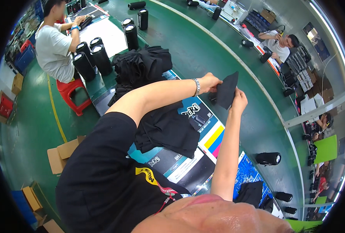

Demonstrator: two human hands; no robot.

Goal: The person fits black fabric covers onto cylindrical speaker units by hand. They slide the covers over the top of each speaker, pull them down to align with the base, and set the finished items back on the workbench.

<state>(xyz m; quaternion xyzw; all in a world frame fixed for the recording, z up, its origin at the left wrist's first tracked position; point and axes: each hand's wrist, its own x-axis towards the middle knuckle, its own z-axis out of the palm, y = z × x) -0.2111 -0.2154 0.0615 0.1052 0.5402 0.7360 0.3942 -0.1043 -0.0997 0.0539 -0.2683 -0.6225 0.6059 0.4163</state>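
Between both my hands, above the workbench, is a flat piece of black cloth (226, 91), held up and tilted. My left hand (209, 84), with a metal bracelet at the wrist, pinches its left edge. On the opposite side my right hand (239, 101) grips the lower right edge, fingers closed on it. Whether the cloth is a single layer or a pouch, I cannot tell. Under my left forearm a loose pile of black cloth pieces (166, 130) lies on printed sheets (188, 165). A taller heap of black cloth (141, 64) sits beyond my left arm.
Several black cylindrical speakers (100, 59) stand at the far left of the bench. Another speaker (268, 158) lies on the green surface at right. A seated co-worker (56, 50) handles a dark item beside a red stool (72, 93). More people work across the bench.
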